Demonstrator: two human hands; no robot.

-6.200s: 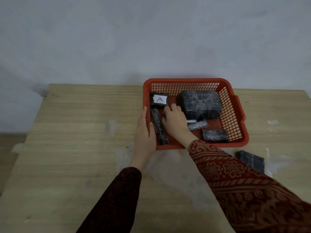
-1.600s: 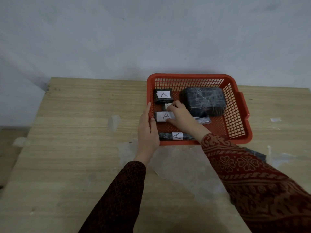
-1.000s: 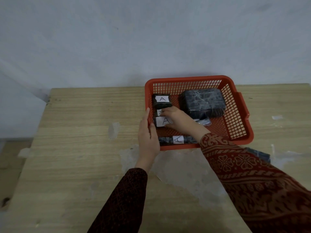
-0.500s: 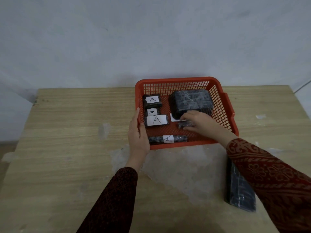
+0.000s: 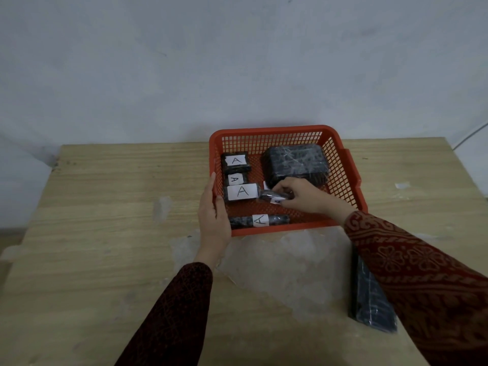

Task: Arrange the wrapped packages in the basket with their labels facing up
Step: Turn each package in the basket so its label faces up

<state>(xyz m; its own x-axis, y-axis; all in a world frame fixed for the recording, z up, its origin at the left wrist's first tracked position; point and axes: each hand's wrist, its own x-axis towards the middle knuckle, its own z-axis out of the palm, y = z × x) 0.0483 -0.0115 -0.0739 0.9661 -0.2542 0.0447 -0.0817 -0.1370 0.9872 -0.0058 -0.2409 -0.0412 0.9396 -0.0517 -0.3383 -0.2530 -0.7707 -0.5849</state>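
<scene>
A red mesh basket (image 5: 340, 165) stands on the wooden table. Along its left side lie three black wrapped packages with white "A" labels up: a square one (image 5: 235, 161), a tiny one (image 5: 235, 179) and a wider one (image 5: 241, 192). A long thin package (image 5: 260, 220) lies at the front wall, label up. A big black package (image 5: 295, 163) fills the back right, no label showing. My right hand (image 5: 303, 196) is shut on a small dark package (image 5: 272, 196) whose label partly shows. My left hand (image 5: 212, 215) grips the basket's left front rim.
A black wrapped package (image 5: 369, 299) lies on the table outside the basket, at the right, partly under my right sleeve. A sheet of clear plastic film (image 5: 277, 257) is spread in front of the basket. A grey wall rises behind the table.
My right hand left the labelled packages on the left, went to the basket's middle and took hold of a small dark package, turning it so its label shows. The left hand stayed on the rim.
</scene>
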